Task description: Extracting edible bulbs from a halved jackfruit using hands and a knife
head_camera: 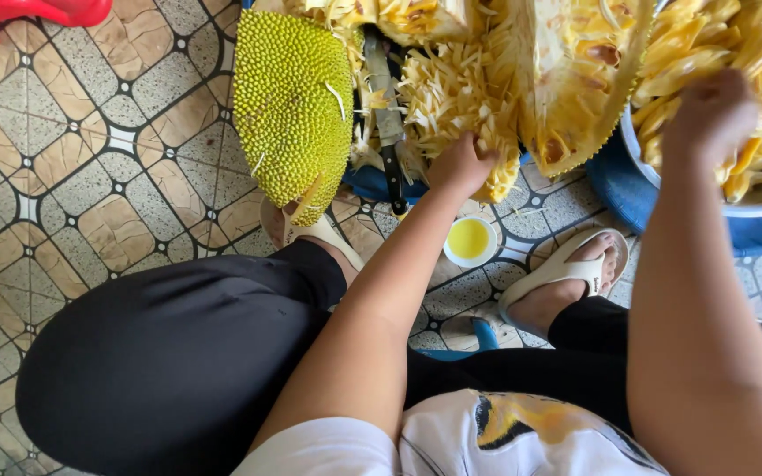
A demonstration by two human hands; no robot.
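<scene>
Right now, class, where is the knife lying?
In the head view, the knife lies top centre among jackfruit scraps, between the green jackfruit half and the left hand.

Tiled floor (90,159), beige and brown pattern with dark lines and small white squares. Resting directly on it: a spiky green jackfruit half (293,106), rind up, just beside a heap of pale yellow fibrous strands (451,88). A dark-handled knife (388,123) lying among the strands, blade pointing away. A second opened jackfruit piece (566,97) tilted against the heap. A small white cup of yellow liquid (469,240) standing on the tiles between two feet in cream sandals (566,273). A blue basin (628,194) at right, carrying a metal bowl (751,210) of yellow pods. A red plastic edge (19,16) at top left.
</scene>
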